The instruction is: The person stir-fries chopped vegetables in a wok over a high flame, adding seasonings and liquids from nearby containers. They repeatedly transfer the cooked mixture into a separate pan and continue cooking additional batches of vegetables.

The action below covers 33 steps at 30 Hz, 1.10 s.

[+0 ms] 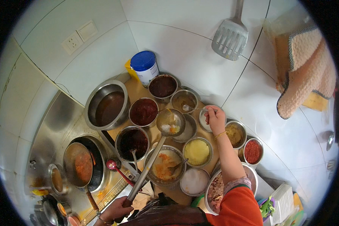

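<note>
My left hand is closed round the long handle of a metal ladle. The ladle's bowl is over the bowls in the middle and has white grains and a yellow-orange seasoning in it. My right hand reaches to the far side with its fingers pinched on the thin handle of a small spoon. The spoon's tip is over a steel bowl of brownish seasoning; whether it touches the contents I cannot tell. Beneath my right fingers is a pale round container, partly hidden.
Around them stand bowls of dark red sauce, yellow paste, white grains, red powder and meat. A large steel pot and a wok are left. A slotted turner hangs on the wall.
</note>
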Motion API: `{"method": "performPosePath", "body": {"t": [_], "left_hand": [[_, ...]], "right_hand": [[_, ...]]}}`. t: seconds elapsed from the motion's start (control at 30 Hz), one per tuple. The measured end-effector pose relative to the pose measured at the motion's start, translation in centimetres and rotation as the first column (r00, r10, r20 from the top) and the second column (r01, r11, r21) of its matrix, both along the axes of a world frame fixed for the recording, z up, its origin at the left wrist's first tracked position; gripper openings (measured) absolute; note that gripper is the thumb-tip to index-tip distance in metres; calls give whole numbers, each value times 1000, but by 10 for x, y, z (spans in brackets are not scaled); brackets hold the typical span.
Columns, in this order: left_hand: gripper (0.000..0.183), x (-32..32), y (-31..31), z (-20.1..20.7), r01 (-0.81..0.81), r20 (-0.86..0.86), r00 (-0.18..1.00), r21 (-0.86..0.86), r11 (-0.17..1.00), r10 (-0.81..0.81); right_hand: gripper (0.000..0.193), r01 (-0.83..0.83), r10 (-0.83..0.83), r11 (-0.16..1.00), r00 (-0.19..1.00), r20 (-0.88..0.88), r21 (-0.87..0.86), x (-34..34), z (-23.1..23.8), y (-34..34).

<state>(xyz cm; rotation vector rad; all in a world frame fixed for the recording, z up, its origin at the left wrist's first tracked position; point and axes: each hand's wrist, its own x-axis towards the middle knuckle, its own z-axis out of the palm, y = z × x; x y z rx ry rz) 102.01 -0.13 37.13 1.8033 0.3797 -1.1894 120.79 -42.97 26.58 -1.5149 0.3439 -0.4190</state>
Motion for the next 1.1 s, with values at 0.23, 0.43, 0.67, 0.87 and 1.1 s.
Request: {"method": "performPosePath", "body": {"t": [0.23,0.43,0.67,0.87,1.1], "left_hand": [[20,-21,15,8,-25,46,999,-23,999,26],[17,-43,42,1,60,366,930,-53,997,-37],[27,-33,8,-15,-85,726,611,-337,938,316],[24,-92,128,-41,102,799,524,283,954,-294],[17,-192,224,-83,-520,702,587,-55,852,404]], "right_hand": [[26,-100,66,981,978,-197,-168,-22,-20,-2],[28,-375,374,923,927,28,90,-77,71,116],[22,-918,944,181,263,200,354,-145,69,316],[9,-830,959,272,276,-65,488,-165,29,367],[18,-908,718,230,401,-569,-350,-151,-58,447]]}}
